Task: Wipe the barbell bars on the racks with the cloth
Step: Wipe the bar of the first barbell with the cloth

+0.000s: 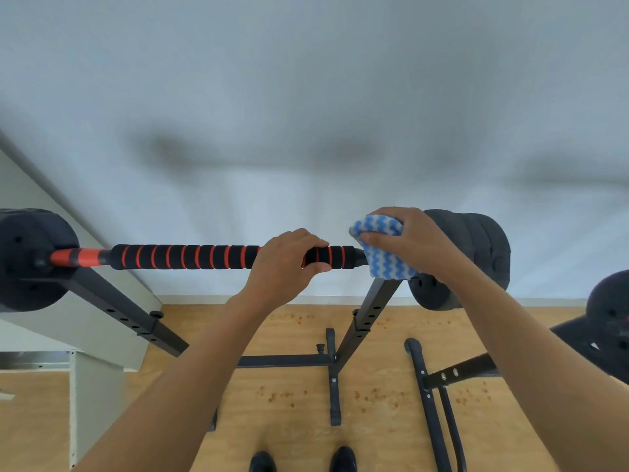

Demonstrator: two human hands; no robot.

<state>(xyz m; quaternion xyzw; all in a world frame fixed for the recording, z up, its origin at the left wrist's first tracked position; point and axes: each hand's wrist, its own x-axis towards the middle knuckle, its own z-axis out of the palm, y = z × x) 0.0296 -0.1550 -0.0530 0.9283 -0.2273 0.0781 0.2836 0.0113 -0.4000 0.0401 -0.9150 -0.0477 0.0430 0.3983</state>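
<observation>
A barbell bar [183,257] with a black foam grip ringed in red lies across a black rack [360,325], black weight plates at both ends. My left hand [286,264] grips the foam grip near its right end. My right hand [415,243] holds a blue-and-white wavy cloth [384,253] wrapped over the bar just right of the grip, by the right plates [476,253]. The bar under the cloth is hidden.
The left plates [27,260] sit at the frame's left edge. A second rack [439,396] with dark plates [609,321] stands at the right. A white wall is close behind the bar. The wooden floor [299,403] below shows the rack's feet and my shoes [303,461].
</observation>
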